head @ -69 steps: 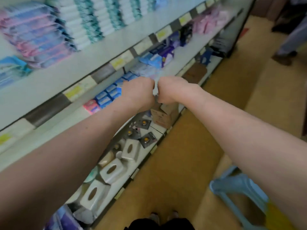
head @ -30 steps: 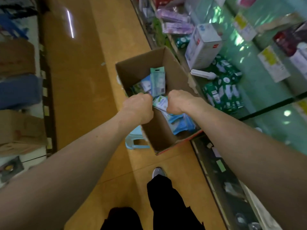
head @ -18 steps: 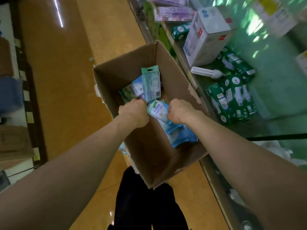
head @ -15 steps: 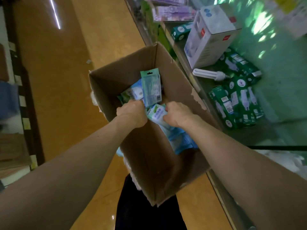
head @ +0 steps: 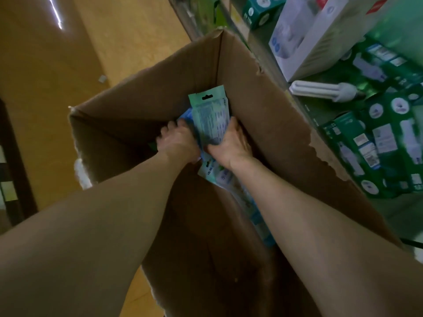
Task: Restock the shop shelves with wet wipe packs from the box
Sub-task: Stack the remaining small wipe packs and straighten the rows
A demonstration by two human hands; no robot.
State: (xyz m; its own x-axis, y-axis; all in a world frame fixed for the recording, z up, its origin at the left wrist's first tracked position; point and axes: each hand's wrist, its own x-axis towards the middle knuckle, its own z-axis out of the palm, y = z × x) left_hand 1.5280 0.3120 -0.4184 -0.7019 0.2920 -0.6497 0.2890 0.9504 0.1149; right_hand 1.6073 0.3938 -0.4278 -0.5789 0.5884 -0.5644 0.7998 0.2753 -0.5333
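Status: early in a pick cycle, nothing on its way to a shelf yet. The cardboard box [head: 274, 124] is open-topped with torn rims, standing on the floor [head: 114, 42] against the shelf unit [head: 320, 115] on the right. Both arms reach down into it.

The only shelf in view holds green bulb cartons [head: 377, 145], a white carton [head: 304, 35] and 1 loose bulb [head: 325, 90]. No wipes there, so I'd guess the target shelf is elsewhere and off frame. I can't judge how much has been stocked.

Left to do: lift the packs out, carry, place, repeat. The box looks mostly drained, with a lot of bare wall and dark floor showing. Stock left:
- A row of wet wipe packs [head: 229, 181] lying along the right-hand wall under the right forearm. They're light blue-green soft pouches with printed faces; count unclear.
- 1 upright pack [head: 210, 113] at the far corner. It's a teal flat pouch with a hang-hole tab on top and its fine-print back panel towards the camera. It looks limp and will flex if gripped by 1 edge.
- 1 blue pack [head: 186, 116] with only its edge showing, tucked behind the upright pack's left side.

Right hand [head: 231, 143]: fingers curled round the upright pack's lower right edge, gripping it.
Left hand [head: 178, 140]: knuckles up, fingers bent down at the pouch's left side against the blue pack. The fingertips are hidden, so I cannot tell if it has hold of anything.
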